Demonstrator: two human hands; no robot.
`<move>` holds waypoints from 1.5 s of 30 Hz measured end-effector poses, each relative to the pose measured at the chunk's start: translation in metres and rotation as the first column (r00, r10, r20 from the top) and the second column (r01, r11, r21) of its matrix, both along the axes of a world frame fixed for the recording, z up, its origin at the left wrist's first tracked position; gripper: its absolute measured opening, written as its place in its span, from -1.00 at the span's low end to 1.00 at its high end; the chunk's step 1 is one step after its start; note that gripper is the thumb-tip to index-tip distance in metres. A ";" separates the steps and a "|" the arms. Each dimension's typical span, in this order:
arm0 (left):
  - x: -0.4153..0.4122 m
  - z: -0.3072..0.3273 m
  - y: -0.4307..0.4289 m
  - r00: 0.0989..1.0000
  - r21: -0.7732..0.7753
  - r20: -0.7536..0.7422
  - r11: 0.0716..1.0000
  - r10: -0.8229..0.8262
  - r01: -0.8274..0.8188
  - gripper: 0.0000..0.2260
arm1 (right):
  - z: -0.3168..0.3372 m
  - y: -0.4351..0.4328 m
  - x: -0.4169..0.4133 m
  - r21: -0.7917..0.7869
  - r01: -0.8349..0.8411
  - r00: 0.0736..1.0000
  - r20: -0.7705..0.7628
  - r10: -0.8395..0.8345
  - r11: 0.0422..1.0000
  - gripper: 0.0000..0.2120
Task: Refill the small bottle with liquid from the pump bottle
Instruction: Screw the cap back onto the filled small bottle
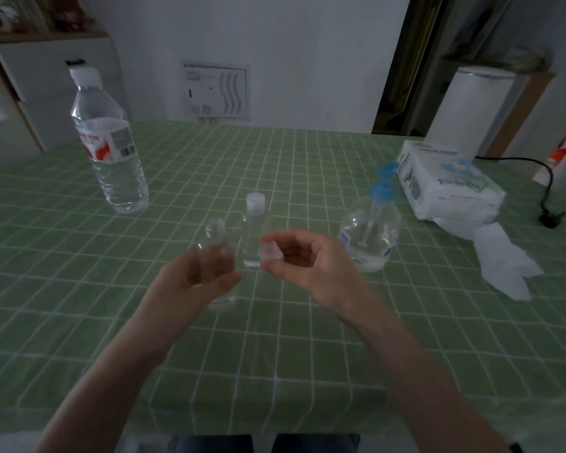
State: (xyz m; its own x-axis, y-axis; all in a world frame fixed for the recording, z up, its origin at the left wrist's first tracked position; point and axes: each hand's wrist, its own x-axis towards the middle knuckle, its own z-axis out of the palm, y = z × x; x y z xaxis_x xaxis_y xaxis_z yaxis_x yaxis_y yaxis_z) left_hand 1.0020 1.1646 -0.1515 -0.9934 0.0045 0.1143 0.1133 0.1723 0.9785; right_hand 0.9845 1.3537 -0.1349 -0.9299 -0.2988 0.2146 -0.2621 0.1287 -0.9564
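Note:
My left hand [195, 282] grips a small clear bottle [215, 243] upright, just above the green checked tablecloth; its neck is uncapped. My right hand [308, 269] pinches the small clear cap [270, 251] between thumb and forefinger, just right of that bottle's shoulder. A second small clear bottle [254, 230] with a white cap stands right behind the two hands. The pump bottle [371, 230], clear with a blue pump head and a low level of liquid, stands to the right of my right hand, untouched.
A large water bottle [110, 148] with a red and white label stands at the back left. At the back right lie a white tissue pack [448, 188] with a loose tissue [500, 266], and a black cable [548, 197]. A white cylinder [471, 106] stands behind.

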 end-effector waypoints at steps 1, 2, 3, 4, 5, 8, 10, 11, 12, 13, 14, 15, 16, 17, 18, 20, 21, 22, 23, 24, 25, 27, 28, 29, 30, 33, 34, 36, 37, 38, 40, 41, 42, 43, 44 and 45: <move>0.006 0.000 0.003 1.000 0.011 0.006 1.000 -0.011 0.011 -0.83 | 0.001 -0.001 0.001 -0.013 -0.010 1.000 -0.009 0.010 1.000 -0.72; 0.011 -0.001 0.006 1.000 0.028 0.011 0.999 -0.020 0.020 -0.83 | 0.003 -0.002 0.001 -0.027 -0.016 1.000 -0.017 0.016 1.000 -0.71; 0.015 -0.002 0.009 0.999 0.047 0.016 0.998 -0.030 0.029 -0.83 | 0.004 -0.002 0.001 -0.048 -0.015 1.000 -0.020 0.014 0.999 -0.69; 0.018 -0.002 0.012 0.999 0.059 0.019 0.997 -0.041 0.040 -0.83 | 0.005 -0.002 0.001 -0.074 -0.006 1.000 -0.019 0.004 0.997 -0.70; 0.021 -0.003 0.014 0.999 0.063 0.022 0.997 -0.049 0.048 -0.83 | 0.006 -0.001 0.001 -0.095 0.005 1.000 -0.019 -0.007 0.995 -0.71; 0.026 -0.006 0.020 0.998 0.072 0.021 0.995 -0.066 0.065 -0.83 | 0.009 0.002 0.002 -0.093 -0.007 0.999 -0.034 0.004 0.996 -0.74; 0.028 -0.006 0.023 0.996 0.058 0.024 0.994 -0.091 0.089 -0.83 | 0.011 0.003 0.004 -0.086 -0.030 0.999 -0.046 0.026 0.996 -0.74; 0.029 -0.005 0.024 0.994 0.048 0.024 0.993 -0.107 0.105 -0.80 | 0.011 0.004 0.005 -0.086 -0.038 0.998 -0.053 0.033 0.996 -0.75; 0.030 -0.005 0.025 0.993 0.039 0.021 0.992 -0.119 0.118 -0.75 | 0.012 0.004 0.005 -0.084 -0.046 0.997 -0.059 0.041 0.995 -0.75; 0.030 -0.005 0.025 0.992 0.035 0.017 0.992 -0.125 0.124 -0.71 | 0.013 0.005 0.006 -0.080 -0.053 0.997 -0.065 0.048 0.995 -0.76; 0.030 -0.005 0.026 0.992 0.032 0.014 0.992 -0.126 0.126 -0.69 | 0.014 0.006 0.007 -0.076 -0.062 0.996 -0.070 0.057 0.995 -0.76; 0.030 -0.006 0.026 0.992 0.027 0.013 0.991 -0.128 0.128 -0.69 | 0.015 0.007 0.007 -0.073 -0.071 0.995 -0.073 0.066 0.995 -0.75; 0.030 -0.006 0.026 0.991 0.021 0.011 0.991 -0.132 0.132 -0.69 | 0.016 0.008 0.007 -0.074 -0.079 0.995 -0.073 0.074 0.994 -0.74; 0.030 -0.006 0.027 0.990 0.015 0.008 0.990 -0.137 0.137 -0.70 | 0.017 0.008 0.007 -0.081 -0.084 0.994 -0.071 0.079 0.993 -0.73; 0.029 -0.006 0.026 0.990 0.011 0.005 0.990 -0.143 0.143 -0.71 | 0.018 0.008 0.006 -0.088 -0.086 0.994 -0.070 0.081 0.992 -0.72; 0.029 -0.007 0.026 0.988 0.007 0.003 0.987 -0.158 0.157 -0.72 | 0.020 0.008 0.006 -0.094 -0.087 0.994 -0.076 0.080 0.992 -0.73; 0.029 -0.007 0.025 0.986 0.001 0.004 0.986 -0.167 0.167 -0.71 | 0.021 0.008 0.006 -0.093 -0.089 0.993 -0.081 0.082 0.992 -0.75; 0.029 -0.007 0.025 0.984 -0.010 0.007 0.984 -0.175 0.175 -0.69 | 0.022 0.008 0.006 -0.092 -0.093 0.993 -0.085 0.085 0.991 -0.76; 0.029 -0.008 0.025 0.984 -0.021 0.010 0.983 -0.181 0.181 -0.67 | 0.024 0.008 0.006 -0.091 -0.098 0.992 -0.088 0.090 0.991 -0.76; 0.028 -0.008 0.025 0.983 -0.026 0.012 0.983 -0.183 0.183 -0.67 | 0.025 0.008 0.006 -0.088 -0.104 0.991 -0.090 0.096 0.991 -0.77; 0.028 -0.008 0.025 0.983 -0.027 0.012 0.982 -0.185 0.185 -0.67 | 0.027 0.008 0.006 -0.085 -0.111 0.990 -0.093 0.103 0.990 -0.77; 0.028 -0.007 0.025 0.980 -0.038 0.008 0.979 -0.199 0.199 -0.69 | 0.028 0.008 0.006 -0.067 -0.120 0.988 -0.111 0.112 0.991 -0.75; 0.028 -0.007 0.025 0.978 -0.047 0.009 0.977 -0.207 0.208 -0.71 | 0.029 0.008 0.006 -0.054 -0.124 0.985 -0.123 0.117 0.991 -0.73; 0.028 -0.006 0.024 0.977 -0.051 0.011 0.976 -0.212 0.213 -0.73 | 0.029 0.008 0.006 -0.041 -0.130 0.983 -0.133 0.124 0.991 -0.70; 0.028 -0.005 0.024 0.977 -0.052 0.013 0.975 -0.214 0.215 -0.75 | 0.030 0.008 0.006 -0.029 -0.135 0.982 -0.140 0.130 0.990 -0.68; 0.028 -0.003 0.023 0.977 -0.061 0.013 0.975 -0.213 0.214 -0.75 | 0.032 0.010 0.005 0.001 -0.154 0.978 -0.145 0.153 0.988 -0.64; 0.028 -0.002 0.022 0.977 -0.063 0.015 0.975 -0.214 0.214 -0.73 | 0.033 0.010 0.005 0.016 -0.160 0.976 -0.144 0.161 0.987 -0.64; 0.027 -0.001 0.021 0.977 -0.070 0.027 0.974 -0.213 0.215 -0.69 | 0.034 0.011 0.004 0.053 -0.169 0.974 -0.144 0.175 0.984 -0.63; 0.027 -0.001 0.020 0.976 -0.078 0.037 0.973 -0.215 0.218 -0.69 | 0.035 0.012 0.004 0.074 -0.171 0.973 -0.145 0.180 0.982 -0.63; 0.027 0.000 0.019 0.974 -0.084 0.046 0.971 -0.220 0.223 -0.69 | 0.036 0.012 0.003 0.092 -0.172 0.972 -0.144 0.184 0.981 -0.63; 0.026 0.001 0.018 0.971 -0.086 0.060 0.968 -0.231 0.236 -0.67 | 0.037 0.013 0.002 0.125 -0.171 0.971 -0.144 0.189 0.977 -0.63; 0.026 0.001 0.018 0.970 -0.084 0.064 0.967 -0.236 0.241 -0.66 | 0.037 0.014 0.002 0.140 -0.170 0.970 -0.149 0.191 0.975 -0.63; 0.026 0.001 0.018 0.968 -0.079 0.068 0.966 -0.241 0.246 -0.65 | 0.038 0.014 0.001 0.150 -0.170 0.969 -0.154 0.193 0.974 -0.64; 0.026 0.002 0.018 0.967 -0.071 0.072 0.966 -0.243 0.248 -0.64 | 0.039 0.014 0.001 0.152 -0.170 0.968 -0.159 0.194 0.974 -0.64; 0.026 0.002 0.018 0.967 -0.061 0.077 0.966 -0.245 0.250 -0.64 | 0.039 0.014 0.001 0.151 -0.170 0.967 -0.165 0.194 0.974 -0.64; 0.025 0.003 0.018 0.965 -0.051 0.081 0.966 -0.249 0.253 -0.64 | 0.040 0.014 0.001 0.152 -0.168 0.966 -0.170 0.193 0.974 -0.64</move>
State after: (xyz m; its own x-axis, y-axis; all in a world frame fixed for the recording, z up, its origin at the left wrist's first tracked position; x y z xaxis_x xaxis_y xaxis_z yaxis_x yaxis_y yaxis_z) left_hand 1.0274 1.1829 -0.1484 -0.9652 0.2595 0.0332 0.0889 0.2063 0.9744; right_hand 0.9858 1.3676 -0.0950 -0.8064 -0.4961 0.3220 -0.4615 0.1875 -0.8671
